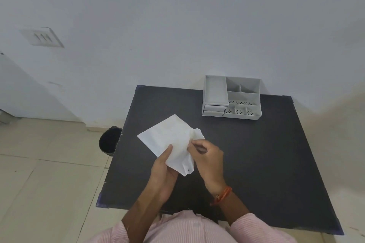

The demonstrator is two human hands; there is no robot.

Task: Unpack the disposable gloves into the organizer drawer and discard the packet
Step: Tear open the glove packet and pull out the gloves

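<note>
A flat white packet (167,136) is held above the middle of the black table (256,154). My left hand (164,171) grips its lower edge, thumb on top. My right hand (207,156) pinches at the packet's right opening, where thin white glove edges (198,133) stick out. The grey organizer (232,97) stands at the table's far side, right of centre, with open compartments on top and two small drawers (214,110) at its front left, both pushed in.
A black waste bin (109,141) stands on the tiled floor just off the table's left edge. A white wall runs behind the table. An orange band circles my right wrist.
</note>
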